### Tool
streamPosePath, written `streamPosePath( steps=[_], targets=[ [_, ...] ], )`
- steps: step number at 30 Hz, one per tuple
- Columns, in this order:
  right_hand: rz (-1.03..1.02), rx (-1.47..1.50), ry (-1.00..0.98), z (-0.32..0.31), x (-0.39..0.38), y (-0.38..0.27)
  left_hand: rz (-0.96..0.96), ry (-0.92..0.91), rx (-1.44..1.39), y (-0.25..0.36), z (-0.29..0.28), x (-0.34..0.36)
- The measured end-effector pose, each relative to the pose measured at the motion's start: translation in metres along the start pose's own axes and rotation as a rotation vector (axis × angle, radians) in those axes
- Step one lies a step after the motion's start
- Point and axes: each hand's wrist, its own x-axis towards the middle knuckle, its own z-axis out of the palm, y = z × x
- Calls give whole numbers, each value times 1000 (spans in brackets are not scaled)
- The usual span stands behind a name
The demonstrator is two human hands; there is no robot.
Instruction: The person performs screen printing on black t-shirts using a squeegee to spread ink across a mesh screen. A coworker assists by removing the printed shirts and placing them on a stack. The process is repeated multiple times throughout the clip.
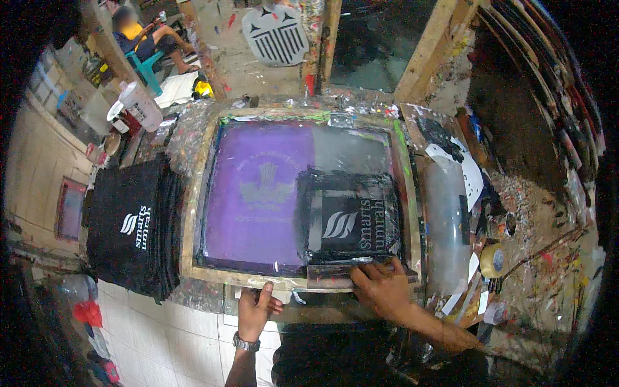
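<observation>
A wooden-framed printing screen [194, 219] lies in the middle, its mesh half purple [251, 142] with a faint emblem, the rest grey, with black ink around a stencilled logo [342, 224] at lower right. My right hand [380, 290] is closed on a wooden squeegee [325, 276] along the screen's lower right edge. My left hand [258, 306], wearing a wristwatch, grips the frame's lower edge, thumb up. To the left lies a stack of black fabric items [109, 232] with a white printed logo.
Right of the screen are a plastic sheet [445, 226] and tape roll [491, 257]. Containers [138, 106] stand back left. Beyond, a seated person [145, 45] occupies a green chair. A grey stencilled panel [274, 35] leans at the back, and dark boards [554, 90] line the right.
</observation>
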Motion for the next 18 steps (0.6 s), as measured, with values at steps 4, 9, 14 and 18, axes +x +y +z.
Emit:
streamPosePath(
  steps=[4,9,14,18],
  targets=[
    [-117,-182,297,37,13,23,23,-11,-29,1,3,1],
    [-35,-262,359,54,104,78,-20,15,4,-15,-6,8],
    [4,-126,52,17,114,75,27,-60,-27,-3,-2,10],
    [-80,111,-289,-19,107,68,-5,-32,1,1,-1,6]
  ],
)
